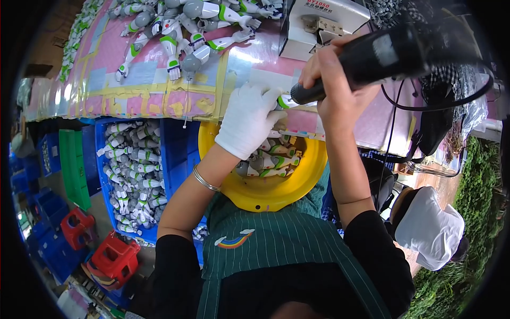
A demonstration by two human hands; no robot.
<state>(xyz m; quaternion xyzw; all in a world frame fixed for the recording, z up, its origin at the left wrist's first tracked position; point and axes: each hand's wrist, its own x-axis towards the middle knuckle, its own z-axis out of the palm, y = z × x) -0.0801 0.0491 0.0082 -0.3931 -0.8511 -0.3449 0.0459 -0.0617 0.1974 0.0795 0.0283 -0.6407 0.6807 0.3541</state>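
My left hand [245,121], in a white glove, is closed around a toy arm [287,101] in white, green and grey, at the table's near edge. Bare, my right hand [337,87] grips a black electric screwdriver [385,56] that slants down to the left. Its tip meets the toy arm or sits just above it; I cannot tell which. Below my left hand, a yellow basin [300,192] in my lap holds several similar toy arms [273,161]. A heap of toy arms [199,26] lies farther back on the table.
A silver screw-feeding machine [319,24] stands behind my right hand. The screwdriver's black cable [451,108] loops down on the right. At left are a blue crate [172,154] full of toy parts and red stools [112,259]. Someone in a white top [431,226] is at the lower right.
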